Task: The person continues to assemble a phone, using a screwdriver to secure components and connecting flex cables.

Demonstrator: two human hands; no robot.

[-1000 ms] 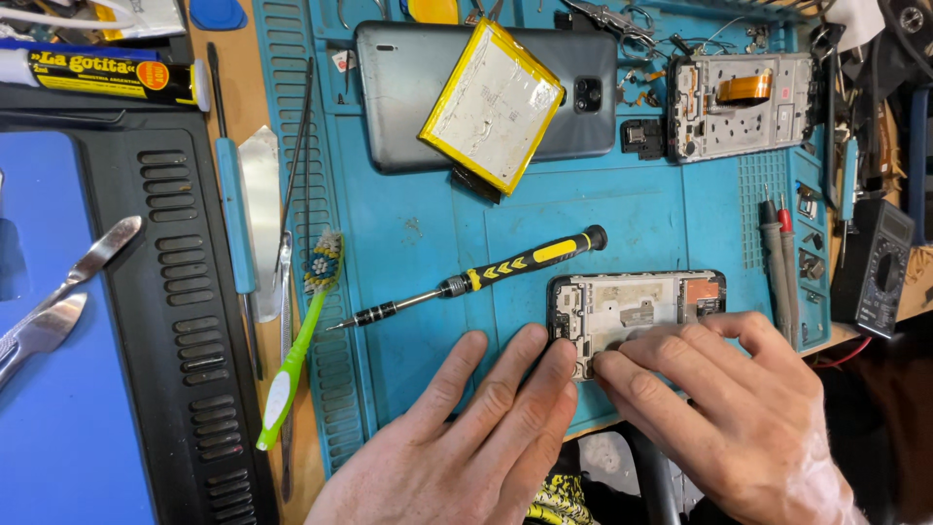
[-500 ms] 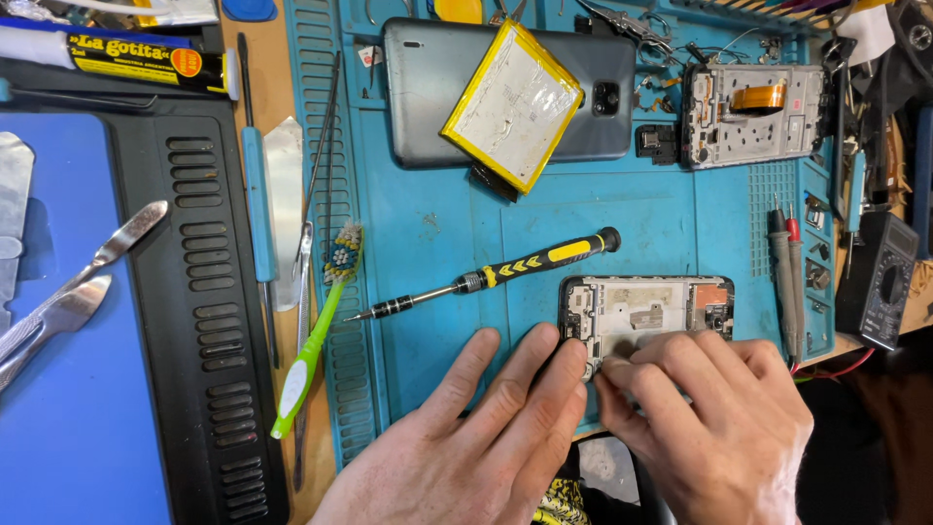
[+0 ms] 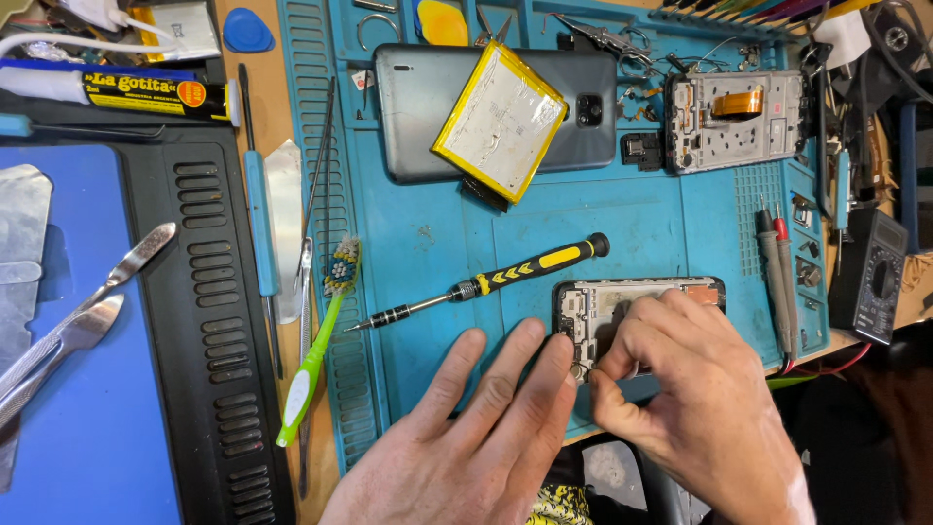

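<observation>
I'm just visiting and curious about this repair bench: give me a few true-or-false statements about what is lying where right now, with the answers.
1. Both hands are on the opened phone frame at the mat's near edge. True: the left hand steadies its end, the right hand pinches over it.
2. The black-and-yellow screwdriver is held in the right hand. False: it lies loose on the blue mat.
3. A yellow-edged battery rests on the grey back cover. True.
4. The green toothbrush lies right of the phone frame. False: it lies to its left.
</observation>
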